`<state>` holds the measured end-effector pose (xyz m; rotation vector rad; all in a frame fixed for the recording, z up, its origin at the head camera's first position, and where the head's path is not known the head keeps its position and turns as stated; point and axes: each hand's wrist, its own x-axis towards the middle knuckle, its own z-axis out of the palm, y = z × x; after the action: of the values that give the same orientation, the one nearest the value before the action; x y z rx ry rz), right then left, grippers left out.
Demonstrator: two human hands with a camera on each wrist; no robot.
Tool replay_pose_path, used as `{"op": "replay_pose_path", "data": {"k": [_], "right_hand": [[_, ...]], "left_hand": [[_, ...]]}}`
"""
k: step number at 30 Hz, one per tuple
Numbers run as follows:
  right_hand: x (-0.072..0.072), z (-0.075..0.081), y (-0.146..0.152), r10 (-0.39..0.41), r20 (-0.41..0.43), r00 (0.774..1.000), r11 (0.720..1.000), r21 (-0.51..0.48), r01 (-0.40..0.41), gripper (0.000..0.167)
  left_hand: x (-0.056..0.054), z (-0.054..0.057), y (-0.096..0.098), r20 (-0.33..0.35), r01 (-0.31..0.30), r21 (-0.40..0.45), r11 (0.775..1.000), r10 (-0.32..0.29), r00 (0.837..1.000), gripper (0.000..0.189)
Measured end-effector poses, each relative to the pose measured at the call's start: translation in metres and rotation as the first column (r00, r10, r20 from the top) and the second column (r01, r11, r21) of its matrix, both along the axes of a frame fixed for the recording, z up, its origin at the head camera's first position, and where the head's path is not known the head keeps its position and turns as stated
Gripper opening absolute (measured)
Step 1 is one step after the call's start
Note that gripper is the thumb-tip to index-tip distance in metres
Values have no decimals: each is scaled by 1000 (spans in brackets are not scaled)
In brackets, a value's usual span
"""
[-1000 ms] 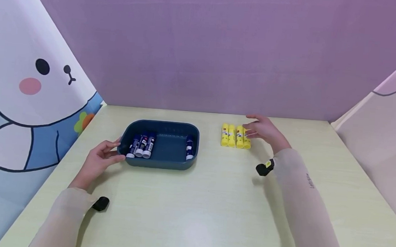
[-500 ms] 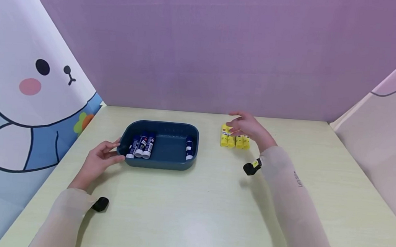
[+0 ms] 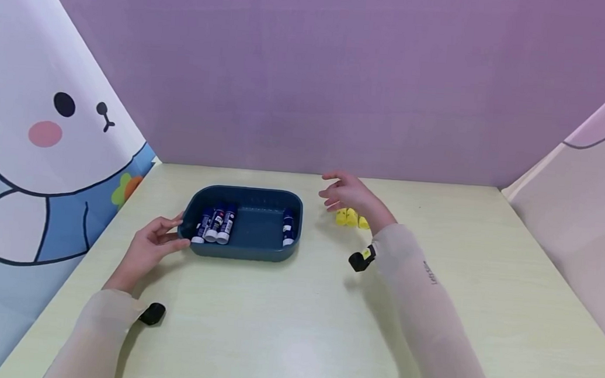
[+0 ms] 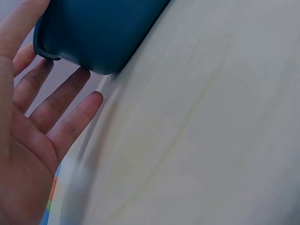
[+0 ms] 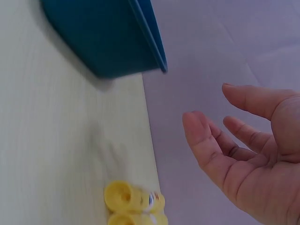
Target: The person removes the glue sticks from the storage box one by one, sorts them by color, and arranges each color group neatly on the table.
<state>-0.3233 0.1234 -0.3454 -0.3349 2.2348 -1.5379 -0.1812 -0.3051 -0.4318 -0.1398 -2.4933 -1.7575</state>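
A dark blue plastic bin (image 3: 245, 252) stands at the back left of the table. My left hand (image 3: 152, 246) holds its left end, thumb at the near corner and fingertips against the end wall. Inside lie blue glue sticks with white ends: three glue sticks (image 3: 215, 225) grouped at the left and a single glue stick (image 3: 288, 228) at the right. My right hand (image 3: 352, 193) hovers with nothing in it, fingers loosely bent and apart. Below it several yellow glue sticks (image 3: 352, 218) lie side by side, mostly hidden by the hand; two show in the right wrist view.
A pale wooden-look table (image 3: 272, 327) carries everything. Behind it rises a purple cloth backdrop (image 3: 310, 84), with a cartoon-printed cloth (image 3: 73, 149) at the left and a pale panel (image 3: 585, 220) along the right.
My right hand has moved left across the yellow glue sticks toward the bin, covering more of them. The left hand and the bin have stayed in place.
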Motion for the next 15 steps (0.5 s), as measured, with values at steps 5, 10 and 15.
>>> {"op": "replay_pose_path", "data": {"k": [5,10,15], "right_hand": [[3,2,-20,31,-7,999,999,-21,-31,54],[8,4,-42,59,-2,998,998,-39,-59,53],[13,2,-61,90,16,996,994,-62,-89,53]], "left_hand": [[0,1,0,-2,0,-2,1000,0,1000,42],[1,2,0,0,-2,0,1000,2,1000,43],[1,0,0,-7,4,-4,1000,-4,1000,42]]}}
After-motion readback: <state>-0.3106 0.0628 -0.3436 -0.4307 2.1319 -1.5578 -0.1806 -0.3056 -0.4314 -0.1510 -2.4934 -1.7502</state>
